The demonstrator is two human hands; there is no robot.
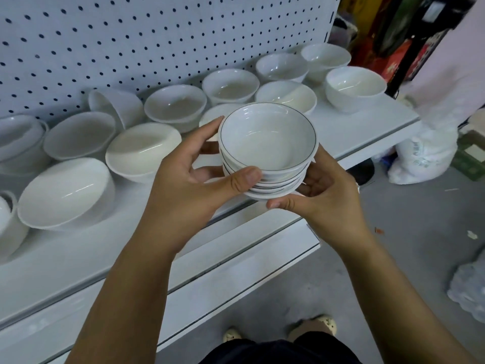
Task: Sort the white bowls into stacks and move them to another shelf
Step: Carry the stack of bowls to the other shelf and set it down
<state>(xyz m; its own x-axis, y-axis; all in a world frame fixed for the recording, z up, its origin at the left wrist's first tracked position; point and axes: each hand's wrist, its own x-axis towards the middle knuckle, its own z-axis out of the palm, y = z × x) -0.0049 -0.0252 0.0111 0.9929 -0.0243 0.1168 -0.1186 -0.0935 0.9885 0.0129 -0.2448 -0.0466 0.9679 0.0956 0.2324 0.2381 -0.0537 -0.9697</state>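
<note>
I hold a stack of several small white bowls with thin dark rims point(266, 143) above the front edge of the white shelf point(367, 124). My left hand point(194, 179) grips the stack's left side, thumb pressed on the rims. My right hand point(322, 190) cups it from below on the right. Several larger plain white bowls lie loose along the shelf, some upright like one at the far right point(354, 88), some tipped on their sides like one at the left point(68, 193).
A white pegboard point(131, 43) backs the shelf. A lower shelf edge point(236, 258) juts out under my arms. White plastic bags point(422, 158) and boxes sit on the grey floor at right. My feet point(312, 324) stand below.
</note>
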